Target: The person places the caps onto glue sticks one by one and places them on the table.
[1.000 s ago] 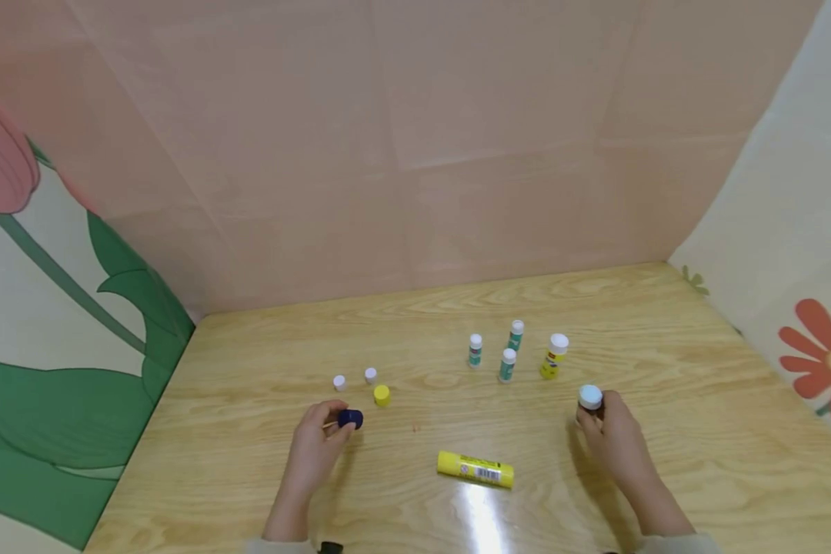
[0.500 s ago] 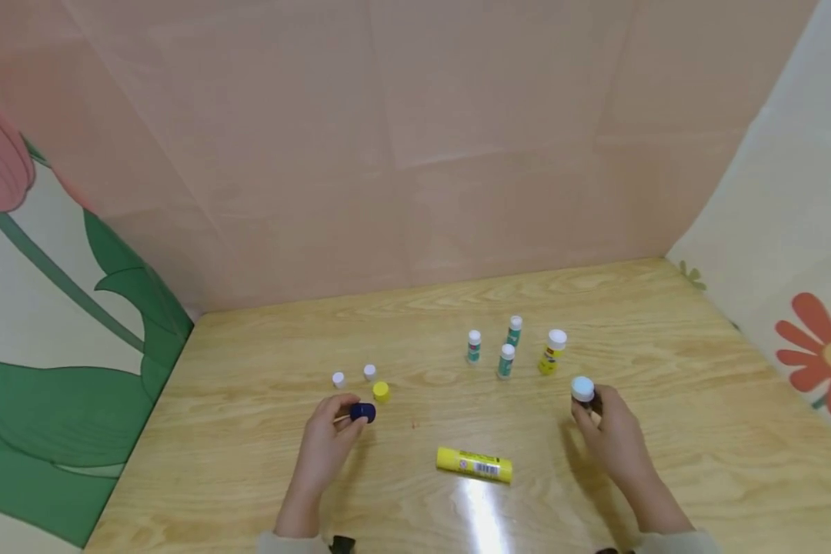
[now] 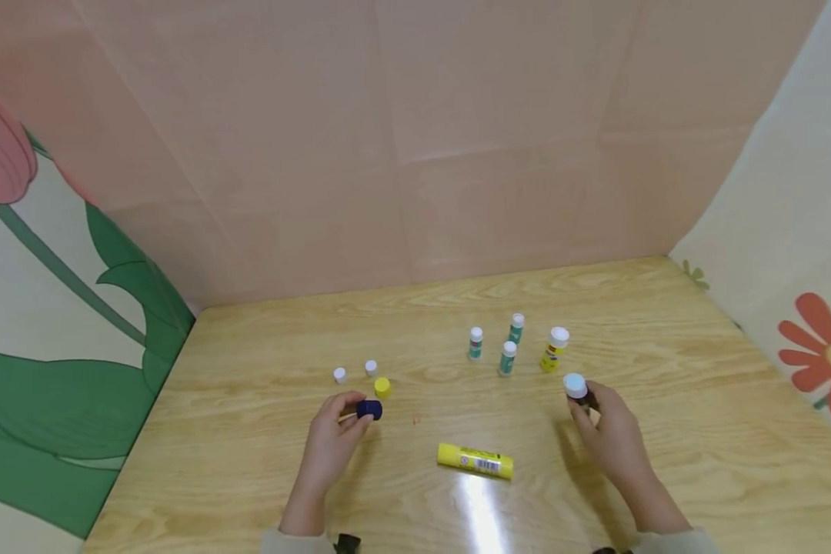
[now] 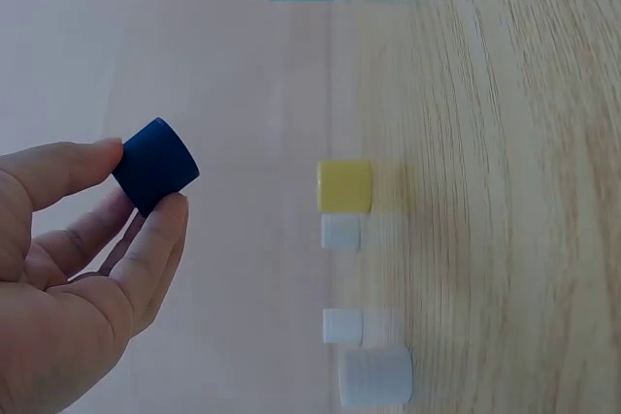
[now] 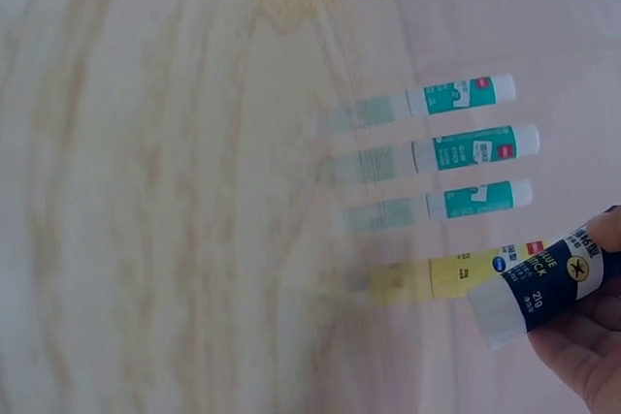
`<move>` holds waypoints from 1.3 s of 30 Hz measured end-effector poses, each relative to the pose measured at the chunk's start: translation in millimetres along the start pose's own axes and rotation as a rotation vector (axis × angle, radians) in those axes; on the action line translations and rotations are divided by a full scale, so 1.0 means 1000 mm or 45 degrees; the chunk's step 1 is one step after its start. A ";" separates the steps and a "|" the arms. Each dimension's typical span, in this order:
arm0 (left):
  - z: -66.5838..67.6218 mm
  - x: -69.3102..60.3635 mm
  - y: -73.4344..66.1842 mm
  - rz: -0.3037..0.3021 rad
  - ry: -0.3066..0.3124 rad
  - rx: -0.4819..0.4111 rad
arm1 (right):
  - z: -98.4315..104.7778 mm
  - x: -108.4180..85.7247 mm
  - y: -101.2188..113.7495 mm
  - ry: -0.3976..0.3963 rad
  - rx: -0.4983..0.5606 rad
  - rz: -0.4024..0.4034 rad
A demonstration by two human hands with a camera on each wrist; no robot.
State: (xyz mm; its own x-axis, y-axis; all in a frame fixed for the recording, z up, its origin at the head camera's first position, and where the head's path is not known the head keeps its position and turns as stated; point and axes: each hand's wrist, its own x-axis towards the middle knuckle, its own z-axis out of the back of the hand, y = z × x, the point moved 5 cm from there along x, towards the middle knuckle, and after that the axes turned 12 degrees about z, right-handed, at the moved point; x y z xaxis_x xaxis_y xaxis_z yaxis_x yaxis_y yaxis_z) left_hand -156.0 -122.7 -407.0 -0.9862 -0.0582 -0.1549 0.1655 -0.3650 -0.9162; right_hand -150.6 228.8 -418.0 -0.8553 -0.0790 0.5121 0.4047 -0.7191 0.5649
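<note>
In the head view my left hand (image 3: 334, 435) pinches a dark blue cap (image 3: 369, 410) between thumb and fingertips, above the table. The left wrist view shows this blue cap (image 4: 156, 166) tilted. My right hand (image 3: 612, 431) grips a dark blue glue stick (image 5: 558, 283) off the table, its white top end (image 3: 575, 385) facing up. Left of it stand three small green-and-white glue sticks (image 3: 475, 344) and, closer, a yellow glue stick (image 3: 554, 350). Near my left hand sit a yellow cap (image 3: 382, 387) and small white caps (image 3: 340, 375).
A yellow glue stick tube (image 3: 475, 462) lies on its side on the wooden table (image 3: 415, 508), between my hands. A larger white cap (image 4: 375, 376) shows in the left wrist view. A pink sheet (image 3: 402, 154) hangs behind the table.
My left hand has moved right with the blue cap. My right hand has shifted slightly left with the blue glue stick. The things on the table stay in place.
</note>
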 end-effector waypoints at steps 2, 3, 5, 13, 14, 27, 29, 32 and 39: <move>-0.001 0.000 0.000 0.002 0.003 -0.006 | 0.001 0.000 0.002 -0.016 0.003 0.021; -0.001 0.000 0.000 0.005 0.005 -0.008 | 0.001 0.000 0.003 -0.020 0.001 0.032; -0.003 0.000 0.000 0.004 0.010 -0.013 | 0.001 -0.001 0.006 -0.035 0.000 0.053; -0.008 -0.003 0.001 -0.021 0.035 -0.072 | 0.001 -0.002 0.012 -0.039 -0.026 0.104; -0.009 -0.003 0.000 -0.025 0.035 -0.073 | 0.001 -0.002 0.013 -0.038 -0.033 0.113; -0.017 -0.009 -0.001 -0.041 0.073 -0.103 | -0.001 -0.006 0.016 -0.022 -0.076 0.178; -0.018 -0.009 0.000 -0.036 0.077 -0.110 | -0.002 -0.006 0.016 -0.004 -0.072 0.167; -0.019 -0.010 -0.001 -0.037 0.080 -0.117 | -0.003 -0.006 0.018 0.011 -0.068 0.166; -0.020 -0.011 -0.001 -0.015 0.078 -0.137 | -0.006 -0.006 0.022 0.046 -0.063 0.144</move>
State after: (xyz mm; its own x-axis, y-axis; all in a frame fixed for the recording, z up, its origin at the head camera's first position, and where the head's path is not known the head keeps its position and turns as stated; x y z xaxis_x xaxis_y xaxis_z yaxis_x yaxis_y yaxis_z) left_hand -145.4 -102.9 -412.1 -0.9866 0.0036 -0.1631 0.1564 -0.2635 -0.9519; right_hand -138.6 209.8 -412.7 -0.8167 -0.1857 0.5463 0.4834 -0.7372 0.4721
